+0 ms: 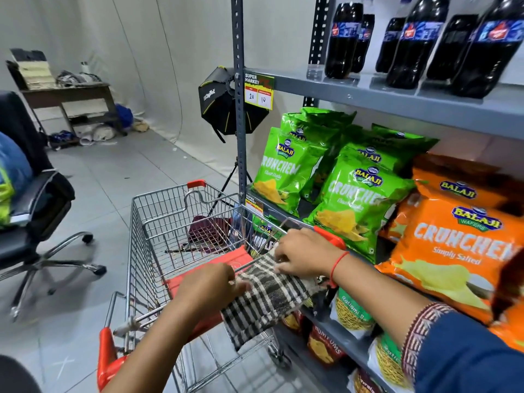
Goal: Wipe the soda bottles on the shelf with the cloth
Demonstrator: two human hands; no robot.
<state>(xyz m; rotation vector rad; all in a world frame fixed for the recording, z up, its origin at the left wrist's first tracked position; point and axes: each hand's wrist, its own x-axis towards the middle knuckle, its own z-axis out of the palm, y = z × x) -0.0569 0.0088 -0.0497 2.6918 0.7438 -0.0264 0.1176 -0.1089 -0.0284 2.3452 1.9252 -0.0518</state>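
While both hands work over the cart, the cloth, a black-and-white checked piece, lies draped over the cart's near rim beside its red seat flap. The left hand pinches the cloth's left edge, fingers curled narrow on the fabric. The right hand presses on the cloth's far end, fingers bent and gripping the weave; a red thread circles that wrist, and a blue sleeve with a patterned cuff covers the forearm. The bottles, dark cola with blue labels, stand upright in rows on the top shelf, well above the hands and apart from the cloth. Green bags and orange bags of wafers fill the shelf below, just beside the right hand. A maroon rag lies in the cart's basket. A black chair stands at left, and a softbox on a stand sits behind the rack post.
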